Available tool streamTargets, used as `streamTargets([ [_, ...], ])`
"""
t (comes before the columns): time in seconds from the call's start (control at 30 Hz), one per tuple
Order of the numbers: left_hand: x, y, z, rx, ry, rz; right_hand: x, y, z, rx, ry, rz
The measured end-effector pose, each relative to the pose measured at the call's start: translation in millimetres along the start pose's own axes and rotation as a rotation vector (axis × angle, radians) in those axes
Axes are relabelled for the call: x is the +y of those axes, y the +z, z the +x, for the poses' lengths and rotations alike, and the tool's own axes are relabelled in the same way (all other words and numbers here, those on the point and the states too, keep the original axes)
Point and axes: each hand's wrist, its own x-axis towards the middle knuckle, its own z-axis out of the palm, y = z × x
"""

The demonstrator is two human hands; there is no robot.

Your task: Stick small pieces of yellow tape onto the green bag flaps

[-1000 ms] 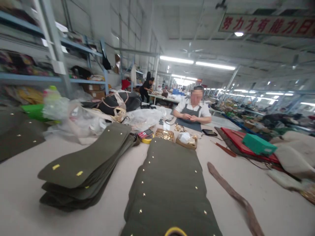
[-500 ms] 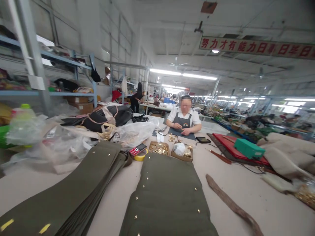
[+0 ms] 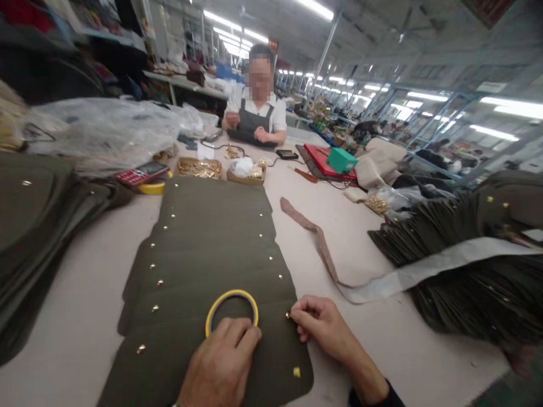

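Note:
My left hand (image 3: 220,362) rests over dark olive panels (image 3: 216,237), with its fingers closed on the near rim of a yellow tape roll (image 3: 232,293). The panels overlap down the table and carry small gold studs along both sides. At their right edge my right hand (image 3: 324,328) pinches a small gold stud (image 3: 288,315) between thumb and fingertips; whether the stud is fixed to the panel I cannot tell. A small yellow tape piece (image 3: 296,372) sticks to the nearest panel's lower right corner.
Stacked olive pieces lie left (image 3: 38,226) and right (image 3: 458,282). A long brown and grey strip (image 3: 324,249) trails across the table. Beyond the panels stand a box of gold hardware (image 3: 199,168) and a red phone-like device (image 3: 142,173). Across the table sits a co-worker (image 3: 257,118).
The view has swung down and to the right. Both my hands have come into sight, the left with the tape roll, the right at a stud. The right-hand stack now shows.

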Motion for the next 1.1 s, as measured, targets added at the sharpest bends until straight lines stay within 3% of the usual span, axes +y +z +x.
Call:
streamTargets([
  [0.1, 2, 5.2, 2, 0.095, 0.034, 0.025, 1, -3, -2, -0.034, -0.001, 0.072],
  [0.23, 6, -3.5, 6, 0.144, 0.069, 0.061, -6, 0, -2, -0.048, -0.066, -0.001],
  [0.53, 6, -0.3, 6, 0.105, 0.048, 0.079, -9, 8, -2, 0.045, -0.202, -0.24],
  [0.73, 5, -0.6, 5, 0.11, 0.036, 0.082, -14, 14, 1, 0.058, -0.037, -0.185],
  [0.87, 6, -1.8, 5, 0.1, 0.033, 0.066, -16, 5, -1, 0.045, -0.004, -0.12],
  [0.97, 6, -2.5, 5, 0.093, 0.029, 0.064, -16, -5, -9, 0.116, -0.14, -0.265],
  [1.1, 5, -3.0, 5, 0.082, 0.021, 0.053, -18, -9, -21, 0.198, -0.48, -0.622],
])
